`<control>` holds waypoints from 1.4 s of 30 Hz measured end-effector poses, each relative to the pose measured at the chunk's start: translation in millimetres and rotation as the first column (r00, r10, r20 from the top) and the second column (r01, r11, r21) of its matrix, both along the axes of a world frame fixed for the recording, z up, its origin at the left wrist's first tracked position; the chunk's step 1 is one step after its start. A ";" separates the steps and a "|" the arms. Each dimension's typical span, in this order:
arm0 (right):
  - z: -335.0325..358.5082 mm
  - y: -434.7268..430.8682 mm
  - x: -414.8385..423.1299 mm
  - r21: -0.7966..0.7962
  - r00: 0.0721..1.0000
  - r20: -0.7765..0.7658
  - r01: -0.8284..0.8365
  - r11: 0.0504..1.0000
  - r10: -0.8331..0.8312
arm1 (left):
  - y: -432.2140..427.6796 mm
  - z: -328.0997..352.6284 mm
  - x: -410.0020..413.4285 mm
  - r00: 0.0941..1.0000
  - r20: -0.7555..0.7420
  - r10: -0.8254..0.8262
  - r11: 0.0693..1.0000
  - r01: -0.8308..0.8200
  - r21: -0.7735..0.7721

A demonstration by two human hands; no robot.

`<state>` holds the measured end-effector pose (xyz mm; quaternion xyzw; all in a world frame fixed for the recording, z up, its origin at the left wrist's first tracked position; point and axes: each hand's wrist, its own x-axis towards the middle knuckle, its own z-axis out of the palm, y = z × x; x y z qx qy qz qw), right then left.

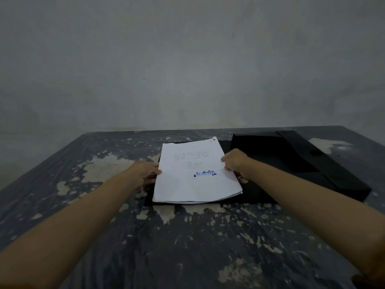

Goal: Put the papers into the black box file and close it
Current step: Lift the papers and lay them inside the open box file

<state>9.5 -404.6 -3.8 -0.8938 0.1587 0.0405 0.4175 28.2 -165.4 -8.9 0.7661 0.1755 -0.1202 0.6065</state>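
Note:
A white stack of papers (193,174) with a blue "REJECTED" stamp lies over the flat open part of the black box file (291,159). The file's bulkier part and flap lie to the right of the stack. My left hand (145,172) grips the stack's left edge, fingers partly under it. My right hand (235,161) holds the right edge, thumb on top. The front edge of the stack looks slightly lifted. A small metal piece (242,180) shows beside my right wrist.
The table (187,236) is dark with worn, peeling pale patches. A plain grey wall (187,69) stands right behind its far edge. The table's left edge slants away at the far left.

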 end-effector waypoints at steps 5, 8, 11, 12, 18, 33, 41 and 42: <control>9.1 -17.0 -1.7 -0.164 0.996 -0.030 -0.092 0.982 0.088 | -15.8 4.9 -1.2 0.999 0.012 -0.031 0.999 0.031 -0.021; 12.3 -30.1 -4.2 -0.191 0.991 -0.070 -0.123 0.974 0.112 | -29.3 5.9 -2.0 0.999 0.020 -0.047 0.998 0.048 -0.049; 12.8 -45.1 -5.8 -0.195 0.990 -0.090 -0.124 0.973 0.108 | -41.7 5.4 -1.0 0.998 0.015 -0.056 0.997 0.057 -0.049; 12.3 -49.9 -7.2 -0.193 0.990 -0.097 -0.123 0.973 0.106 | -45.3 4.6 -0.5 0.998 0.015 -0.057 0.997 0.058 -0.052; 8.2 -74.3 -13.5 -0.228 0.992 -0.103 -0.099 0.969 0.077 | -69.1 3.6 -1.2 0.997 0.025 -0.075 0.992 0.077 -0.096; -11.1 -146.1 -13.1 -0.388 1.000 0.011 0.022 0.921 -0.019 | -140.1 0.6 -4.9 0.990 0.043 -0.135 0.985 0.138 -0.106; -8.1 -170.6 -30.2 -0.757 0.990 0.113 0.034 0.653 0.080 | -161.1 -2.8 -1.3 0.979 0.158 -0.128 0.990 0.136 -0.043; -8.4 -176.7 -31.3 -0.765 0.996 0.074 0.019 0.644 0.059 | -164.2 -3.0 -1.0 0.978 0.161 -0.132 0.990 0.139 -0.035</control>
